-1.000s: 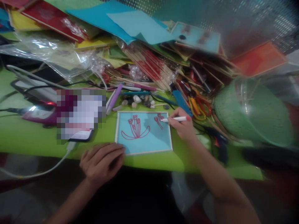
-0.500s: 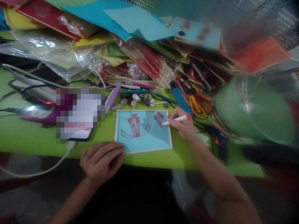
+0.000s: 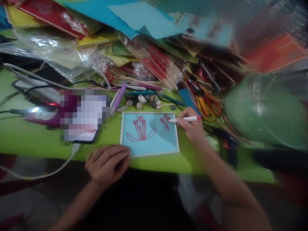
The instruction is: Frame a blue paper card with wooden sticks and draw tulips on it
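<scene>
A light blue card (image 3: 154, 141) with a pale wooden border lies on the green table (image 3: 29, 138). Red flowers are drawn on it: a large bunch (image 3: 141, 129) at left, a small one (image 3: 165, 121) at upper right. My right hand (image 3: 192, 126) grips a white marker (image 3: 185, 119) with a red end; its tip touches the small flower. My left hand (image 3: 107, 163) rests at the card's lower left corner, fingers loosely curled, fingertips on the border.
Small stones (image 3: 144, 102) and a purple pen (image 3: 117, 99) lie behind the card. Scissors (image 3: 207, 107), bundled sticks (image 3: 154, 69), coloured sheets and plastic bags pile up at the back. A green basket (image 3: 262, 112) stands right. A phone (image 3: 84, 136) with cable lies left.
The marker tip has moved slightly up along the small flower's stem. My left hand stays on the card's corner. The view has shifted a little.
</scene>
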`<state>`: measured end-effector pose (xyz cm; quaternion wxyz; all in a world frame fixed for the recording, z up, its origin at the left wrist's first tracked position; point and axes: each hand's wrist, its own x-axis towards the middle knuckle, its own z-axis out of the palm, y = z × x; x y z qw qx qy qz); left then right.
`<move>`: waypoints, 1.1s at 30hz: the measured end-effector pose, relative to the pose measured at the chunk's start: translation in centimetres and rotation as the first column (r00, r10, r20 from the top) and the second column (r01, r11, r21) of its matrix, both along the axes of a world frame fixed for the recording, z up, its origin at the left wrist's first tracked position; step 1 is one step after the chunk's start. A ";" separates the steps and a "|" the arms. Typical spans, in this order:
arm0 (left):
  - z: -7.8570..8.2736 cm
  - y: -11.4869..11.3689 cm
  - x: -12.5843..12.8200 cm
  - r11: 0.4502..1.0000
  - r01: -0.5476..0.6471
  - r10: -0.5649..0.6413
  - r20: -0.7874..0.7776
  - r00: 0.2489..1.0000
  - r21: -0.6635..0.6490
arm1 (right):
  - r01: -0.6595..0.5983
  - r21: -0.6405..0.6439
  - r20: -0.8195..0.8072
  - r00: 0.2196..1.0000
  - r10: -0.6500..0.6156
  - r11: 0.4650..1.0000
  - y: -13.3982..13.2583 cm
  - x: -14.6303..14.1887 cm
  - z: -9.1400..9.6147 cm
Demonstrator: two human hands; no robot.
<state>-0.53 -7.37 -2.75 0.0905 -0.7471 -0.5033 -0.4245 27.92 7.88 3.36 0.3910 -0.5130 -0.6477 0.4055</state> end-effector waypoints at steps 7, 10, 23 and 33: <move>-0.2 0.0 0.0 1.000 0.001 -0.001 -0.008 1.000 -0.001 | -0.001 -0.008 -0.005 1.000 0.001 1.000 0.0 0.0 -0.2; -0.2 -0.1 -0.1 1.000 0.003 -0.003 -0.009 1.000 0.001 | 0.001 0.003 -0.001 1.000 -0.001 1.000 0.0 0.0 -0.3; -0.2 -0.1 -0.1 1.000 -0.012 0.012 -0.008 1.000 -0.007 | -0.034 0.011 0.031 0.999 0.033 0.999 0.1 0.2 -0.2; -0.1 -0.2 -0.1 1.000 -0.001 0.001 -0.002 1.000 -0.022 | -0.060 -0.051 -0.009 0.998 0.060 0.997 -0.1 0.5 -0.4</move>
